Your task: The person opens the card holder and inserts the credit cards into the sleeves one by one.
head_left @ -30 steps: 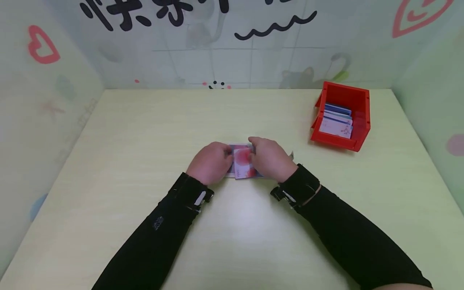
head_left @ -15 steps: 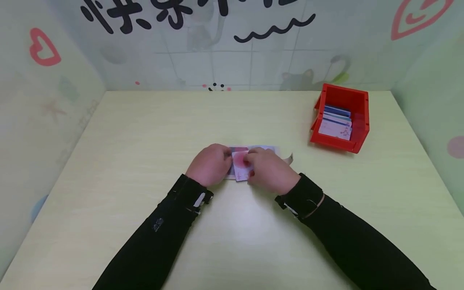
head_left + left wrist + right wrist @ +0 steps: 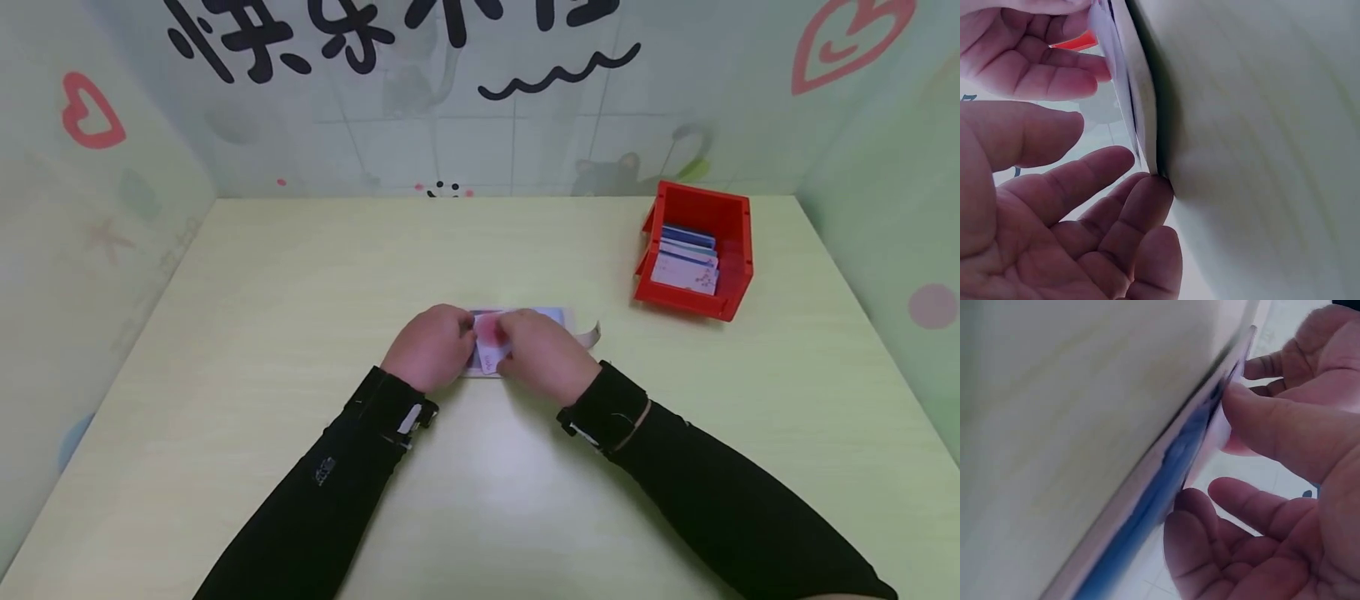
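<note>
A flat pink-and-blue packet lies on the table, with a small white card with a red patch on top of it. My left hand is at the packet's left end; in the left wrist view the fingertips of that hand touch the packet's edge, the thumb standing apart. From the right, my right hand reaches over the packet and pinches the card between thumb and fingers. The right wrist view shows this hand close above the packet's blue surface.
At the back right of the table stands a red bin holding several cards. A pale curled strip sticks out at the packet's right end. Printed walls enclose the back and both sides.
My right hand has moved left and slightly nearer to me across the packet, its fingers now at the card. The card is tilted a little differently. My left hand has stayed at the left end.
</note>
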Demonstrator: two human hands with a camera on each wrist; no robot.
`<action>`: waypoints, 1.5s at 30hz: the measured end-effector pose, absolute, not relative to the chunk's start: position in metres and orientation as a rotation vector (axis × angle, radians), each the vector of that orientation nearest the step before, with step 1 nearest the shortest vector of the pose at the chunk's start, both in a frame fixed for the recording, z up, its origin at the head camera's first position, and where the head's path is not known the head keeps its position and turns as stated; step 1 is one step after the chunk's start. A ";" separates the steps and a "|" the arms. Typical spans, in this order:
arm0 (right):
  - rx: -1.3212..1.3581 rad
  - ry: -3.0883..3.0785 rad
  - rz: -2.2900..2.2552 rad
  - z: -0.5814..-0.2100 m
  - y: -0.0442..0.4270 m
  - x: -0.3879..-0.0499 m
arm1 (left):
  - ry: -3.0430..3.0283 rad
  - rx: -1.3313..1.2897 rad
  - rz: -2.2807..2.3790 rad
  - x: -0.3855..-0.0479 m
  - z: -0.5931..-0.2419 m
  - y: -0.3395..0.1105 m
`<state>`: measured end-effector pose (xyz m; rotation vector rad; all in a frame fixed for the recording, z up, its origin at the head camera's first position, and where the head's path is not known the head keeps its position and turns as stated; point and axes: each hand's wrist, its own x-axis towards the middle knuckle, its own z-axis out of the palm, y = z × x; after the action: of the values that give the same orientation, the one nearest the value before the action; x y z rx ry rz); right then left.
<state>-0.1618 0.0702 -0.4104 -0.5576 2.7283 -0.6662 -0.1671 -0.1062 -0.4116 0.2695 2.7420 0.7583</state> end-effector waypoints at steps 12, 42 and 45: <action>-0.481 2.685 -0.719 -0.406 0.072 -0.161 | 2.755 0.302 0.732 -0.170 -0.411 -0.102; 0.109 2.904 -0.677 -0.359 0.249 -0.223 | 2.814 0.257 0.838 -0.168 -0.407 -0.105; 0.084 2.905 -0.567 -0.363 0.262 -0.230 | 2.835 0.266 0.810 -0.168 -0.407 -0.106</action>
<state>-0.2295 0.2622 -0.3634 0.0842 2.9050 -0.5674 -0.1685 -0.1057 -0.4070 0.2662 2.8355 0.8104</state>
